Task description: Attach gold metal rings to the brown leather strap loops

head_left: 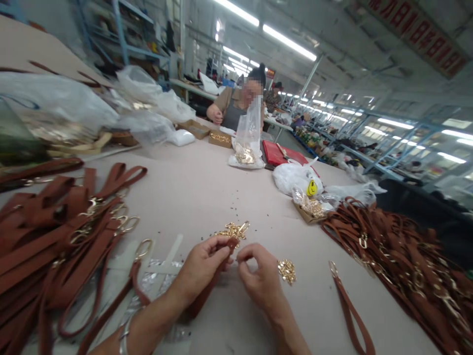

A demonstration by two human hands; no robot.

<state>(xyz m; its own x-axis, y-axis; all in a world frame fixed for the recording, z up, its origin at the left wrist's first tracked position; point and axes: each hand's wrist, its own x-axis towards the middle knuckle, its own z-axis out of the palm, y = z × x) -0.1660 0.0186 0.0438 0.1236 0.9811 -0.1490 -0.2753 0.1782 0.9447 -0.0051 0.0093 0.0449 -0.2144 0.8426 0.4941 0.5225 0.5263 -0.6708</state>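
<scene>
A brown leather strap (pixel 202 298) is pinched near its end by my left hand (pixel 207 264), and its lower part hangs below the wrist. Close beside it, my right hand (pixel 258 271) is curled with thumb and forefinger together; whatever is between them is hidden. Just beyond the fingers lies a heap of gold clasps (pixel 232 230). Right of my right hand sits a smaller pile of gold fittings (pixel 287 271). Farther right, one looped wrist strap (pixel 349 308) with a gold clip rests by itself on the table (pixel 192 187).
Brown straps with gold clips are heaped at the left (pixel 70 236) and right (pixel 406 271). Toward the back stand a clear bag of gold parts (pixel 246 148), a small box of fittings (pixel 220 139) and a white plastic bag (pixel 291 177). Across the table is a person (pixel 234 111).
</scene>
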